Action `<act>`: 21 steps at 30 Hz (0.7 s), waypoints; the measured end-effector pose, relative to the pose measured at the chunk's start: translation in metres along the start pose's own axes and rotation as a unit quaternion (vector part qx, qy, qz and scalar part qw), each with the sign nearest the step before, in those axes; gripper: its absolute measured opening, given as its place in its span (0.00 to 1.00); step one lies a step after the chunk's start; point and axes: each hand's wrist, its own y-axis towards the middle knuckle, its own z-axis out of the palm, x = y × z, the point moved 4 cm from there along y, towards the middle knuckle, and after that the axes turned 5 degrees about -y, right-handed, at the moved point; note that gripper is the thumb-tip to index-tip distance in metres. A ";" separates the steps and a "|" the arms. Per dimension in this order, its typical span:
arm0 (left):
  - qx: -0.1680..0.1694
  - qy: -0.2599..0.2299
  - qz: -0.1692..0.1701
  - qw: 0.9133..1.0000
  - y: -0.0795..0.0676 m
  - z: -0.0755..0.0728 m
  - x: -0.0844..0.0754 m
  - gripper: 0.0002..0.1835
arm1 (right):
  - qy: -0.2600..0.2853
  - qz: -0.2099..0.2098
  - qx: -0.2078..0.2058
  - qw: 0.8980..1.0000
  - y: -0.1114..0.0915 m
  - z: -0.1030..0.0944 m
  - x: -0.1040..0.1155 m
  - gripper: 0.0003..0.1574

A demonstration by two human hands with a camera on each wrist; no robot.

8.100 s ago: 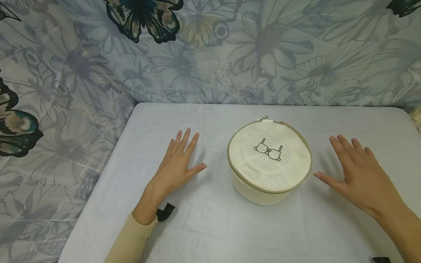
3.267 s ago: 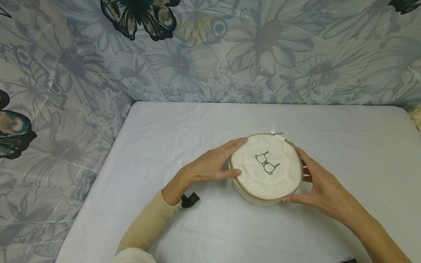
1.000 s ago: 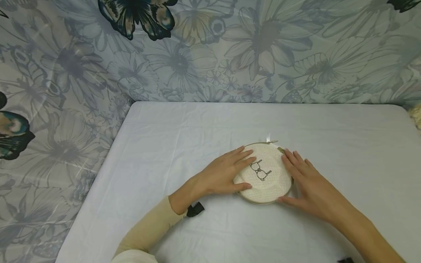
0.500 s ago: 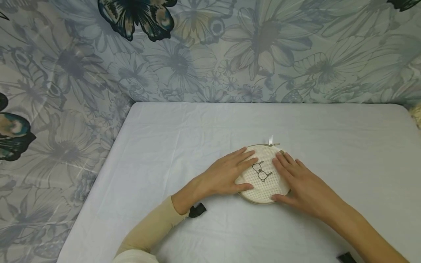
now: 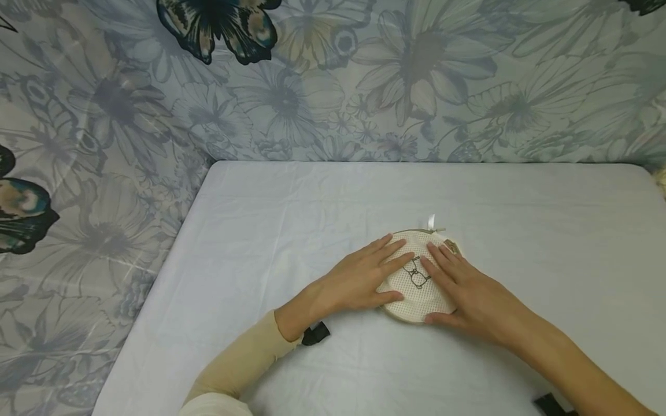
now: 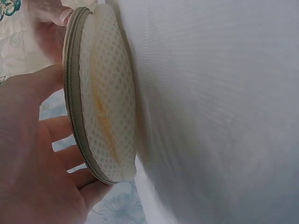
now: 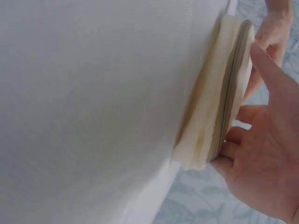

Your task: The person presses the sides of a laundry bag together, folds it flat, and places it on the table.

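Note:
A round cream mesh laundry bag (image 5: 416, 305) lies flattened on the white-covered table, with a dark outline motif on its lid. A tan zipper (image 6: 74, 98) runs round its edge, and in the left wrist view the mesh side (image 6: 114, 84) bulges low and folded. My left hand (image 5: 359, 280) rests on the bag's left part, fingers spread over the lid. From the right, my right hand (image 5: 478, 297) presses on the lid with extended fingers, covering part of the motif. The right wrist view shows the squashed side wall (image 7: 203, 107) beneath that hand (image 7: 266, 154).
White cloth covers the table (image 5: 291, 196). Patterned fabric with flowers and butterflies (image 5: 224, 26) hangs behind and at the left. Black straps (image 5: 315, 334) show by both wrists. A small white tag (image 5: 430, 222) sticks up at the bag's far edge.
The bag was taller, has turned somewhat and is now pressed low. Both hands came from beside it onto its lid. In the last second the right hand slid left over the lid.

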 end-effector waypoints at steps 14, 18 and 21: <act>0.053 0.101 -0.004 0.993 -0.002 0.008 -0.006 0.42 | -0.023 -0.012 -0.006 1.000 0.000 0.013 0.000 0.63; 0.051 0.113 0.000 0.992 -0.005 0.009 -0.009 0.43 | -0.021 -0.006 0.008 1.000 0.001 0.014 0.000 0.63; 0.048 0.123 0.001 0.991 -0.006 0.011 -0.010 0.43 | -0.021 0.001 0.017 1.000 0.000 0.015 0.000 0.63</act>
